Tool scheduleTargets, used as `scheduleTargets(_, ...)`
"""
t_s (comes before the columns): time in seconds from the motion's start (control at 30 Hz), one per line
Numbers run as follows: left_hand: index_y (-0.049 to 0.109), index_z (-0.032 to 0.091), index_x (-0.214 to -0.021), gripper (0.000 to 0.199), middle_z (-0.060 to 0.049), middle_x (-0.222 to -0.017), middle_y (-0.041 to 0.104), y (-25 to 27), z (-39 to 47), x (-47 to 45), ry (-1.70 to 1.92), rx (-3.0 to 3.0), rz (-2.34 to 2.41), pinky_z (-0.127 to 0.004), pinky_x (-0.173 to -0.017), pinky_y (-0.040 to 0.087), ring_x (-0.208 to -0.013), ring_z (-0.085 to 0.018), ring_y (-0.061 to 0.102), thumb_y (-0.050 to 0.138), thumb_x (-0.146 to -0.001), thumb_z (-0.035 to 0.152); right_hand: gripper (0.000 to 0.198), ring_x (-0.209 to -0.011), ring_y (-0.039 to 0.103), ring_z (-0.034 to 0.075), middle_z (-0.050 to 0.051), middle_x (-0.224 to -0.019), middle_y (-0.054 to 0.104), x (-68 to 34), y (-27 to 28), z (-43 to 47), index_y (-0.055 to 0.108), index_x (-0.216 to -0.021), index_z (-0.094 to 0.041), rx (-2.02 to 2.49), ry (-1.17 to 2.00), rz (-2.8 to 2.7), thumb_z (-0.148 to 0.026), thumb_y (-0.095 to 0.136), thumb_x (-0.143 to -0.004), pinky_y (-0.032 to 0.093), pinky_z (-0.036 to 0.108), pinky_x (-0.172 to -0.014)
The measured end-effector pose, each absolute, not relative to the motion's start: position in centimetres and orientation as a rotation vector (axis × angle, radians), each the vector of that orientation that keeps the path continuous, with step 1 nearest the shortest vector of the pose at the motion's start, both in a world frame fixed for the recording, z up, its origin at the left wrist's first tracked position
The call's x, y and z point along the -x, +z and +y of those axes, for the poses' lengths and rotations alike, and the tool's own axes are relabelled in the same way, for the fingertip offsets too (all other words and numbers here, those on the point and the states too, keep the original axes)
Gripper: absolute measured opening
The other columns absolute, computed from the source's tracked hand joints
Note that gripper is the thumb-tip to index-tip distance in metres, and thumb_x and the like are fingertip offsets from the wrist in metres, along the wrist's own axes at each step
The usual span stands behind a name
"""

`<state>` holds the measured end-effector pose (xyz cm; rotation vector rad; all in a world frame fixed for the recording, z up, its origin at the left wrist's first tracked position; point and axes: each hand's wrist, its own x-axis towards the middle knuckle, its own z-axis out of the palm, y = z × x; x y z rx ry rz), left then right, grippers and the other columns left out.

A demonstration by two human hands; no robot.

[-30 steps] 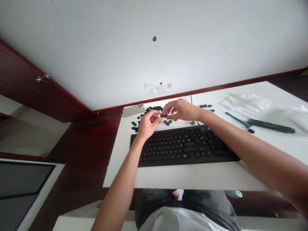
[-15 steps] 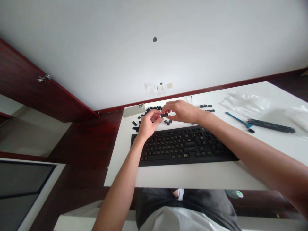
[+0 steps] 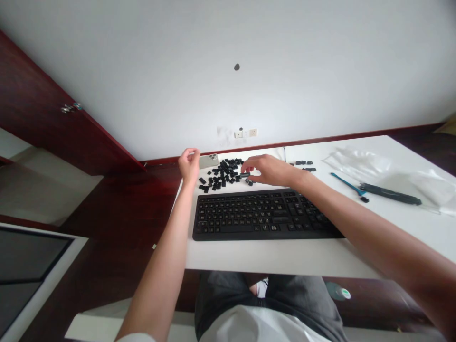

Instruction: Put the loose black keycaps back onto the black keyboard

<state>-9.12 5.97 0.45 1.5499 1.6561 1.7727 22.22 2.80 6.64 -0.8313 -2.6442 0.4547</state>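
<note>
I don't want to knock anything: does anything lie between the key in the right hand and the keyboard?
Yes: a few loose keys lie on the table between the right hand's key and the keyboard. They look low enough to clear; nothing else visible stands between.

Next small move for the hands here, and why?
I'd probably bring the left hand over to steady the dark keycap: the right hand appears to pinch it alone, beside the loose keycaps, while the left is off by the phone. Whether the left holds anything small, I can't tell.
</note>
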Motion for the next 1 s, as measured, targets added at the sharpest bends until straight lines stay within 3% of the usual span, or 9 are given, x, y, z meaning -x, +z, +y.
scheduleTargets(0.17,0.065,0.020,-0.083,0.017,0.006,-0.056,0.047,-1.0,6.6,10.5,1.853,-1.590,1.768,-0.023,-0.054,0.030,-0.051,-0.011,0.040,0.066,-0.089,0.035,0.009,-0.091,0.069,0.022,0.007,-0.103,0.077,-20.3,6.4,0.6,0.074,-0.101,-0.019,0.716,0.593,-2.723,-0.019,0.072,-0.092,0.050,0.035,-0.079)
scheduleTargets(0.7,0.063,0.022,-0.082,0.016,0.007,-0.054,0.038,-1.6,5.0,8.3,1.830,-1.557,1.792,-0.024,-0.055,0.028,-0.050,-0.012,0.038,0.063,-0.094,0.032,0.017,-0.089,0.070,0.021,0.005,-0.102,0.075,-9.8,1.7,-6.6,0.071,-0.105,-0.020,0.577,0.875,-2.611,-0.014,0.075,-0.090,0.050,0.031,-0.078)
scheduleTargets(1.0,0.061,0.022,-0.079,0.015,0.007,-0.053,0.036,-0.8,4.7,8.0,1.849,-1.532,1.769,-0.025,-0.057,0.030,-0.050,-0.012,0.037,0.065,-0.094,0.026,0.009,-0.095,0.070,0.022,0.007,-0.099,0.075,-9.3,0.4,-7.1,0.078,-0.095,-0.019,0.487,0.878,-2.569,-0.013,0.072,-0.094,0.054,0.033,-0.088)
